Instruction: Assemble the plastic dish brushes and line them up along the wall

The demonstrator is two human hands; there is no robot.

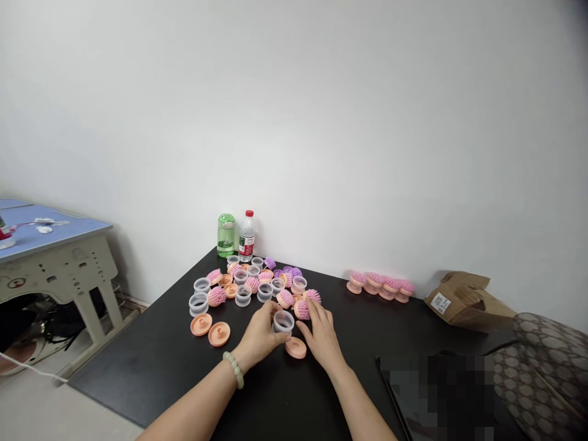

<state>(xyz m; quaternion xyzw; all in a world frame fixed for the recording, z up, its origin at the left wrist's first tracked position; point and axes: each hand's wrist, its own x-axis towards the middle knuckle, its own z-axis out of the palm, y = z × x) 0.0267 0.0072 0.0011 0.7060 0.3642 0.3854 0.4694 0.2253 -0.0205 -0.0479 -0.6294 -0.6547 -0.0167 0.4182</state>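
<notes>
My left hand [261, 335], with a bead bracelet at the wrist, grips a clear ring [283, 322] between thumb and fingers. My right hand [320, 331] reaches over a pink bristle head [302, 309], its fingertips at the bristles and its thumb apart from them; whether it grips one is unclear. Between the hands a peach disc [296, 348] lies on the black table [275, 404]. Two peach caps [219, 334] lie to the left, stems up. Behind them are several clear rings [199, 304], pink bristle heads [217, 296] and purple pieces [293, 271].
A green bottle [225, 236] and a red-capped bottle [247, 237] stand near the wall. Several assembled pink brushes [387, 288] form a row at the right, beside an open cardboard box [468, 303]. Patterned fabric [542, 367] and a dark, blurred item lie at front right.
</notes>
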